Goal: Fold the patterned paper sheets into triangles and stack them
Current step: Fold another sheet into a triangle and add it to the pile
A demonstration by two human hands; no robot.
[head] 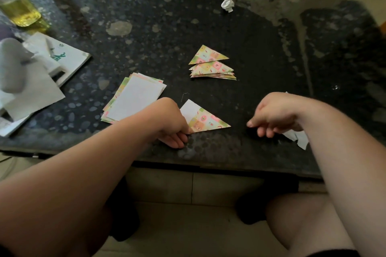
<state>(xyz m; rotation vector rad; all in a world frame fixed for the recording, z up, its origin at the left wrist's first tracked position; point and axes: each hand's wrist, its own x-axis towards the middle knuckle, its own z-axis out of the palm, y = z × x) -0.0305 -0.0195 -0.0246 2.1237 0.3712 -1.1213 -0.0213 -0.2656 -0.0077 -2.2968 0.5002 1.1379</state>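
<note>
Near edge: left hand point(173, 125) pinches corner of half-folded sheet point(206, 121) on table point(229, 27); right hand point(273, 115) loosely curled, holding nothing, beside it. Unfolded pile point(133, 98) behind left hand. Triangle stack point(212, 67) farther, mid-table.

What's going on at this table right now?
A person is folding patterned paper into triangles. The left hand holds the left corner of a half-folded sheet near the front edge of the table, with a white flap showing. The right hand hovers beside it, loosely curled, holding nothing. The finished triangles sit stacked farther back, and the unfolded pile lies white side up to the left.
</note>
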